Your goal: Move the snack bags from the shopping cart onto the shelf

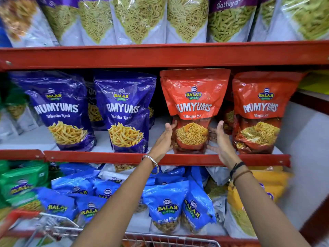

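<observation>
A red Bhujia Sev snack bag [194, 104] stands upright on the middle shelf [99, 156], near its front edge. My left hand [164, 139] presses against the bag's lower left side. My right hand [221, 141] cups its lower right side, fingers spread. Both hands hold the bag between them. A second red bag [261, 111] of the same kind stands just to the right. The wire rim of the shopping cart [58, 227] shows at the bottom left; what lies inside it is hidden.
Two purple Bhatha Kani bags [58, 111] [124, 111] stand left of the red ones. Clear bags of green sev [140, 18] fill the top shelf. Blue bags [165, 207], green bags [23, 184] and a yellow bag [249, 202] crowd the lower shelf. A grey wall [306, 148] is at the right.
</observation>
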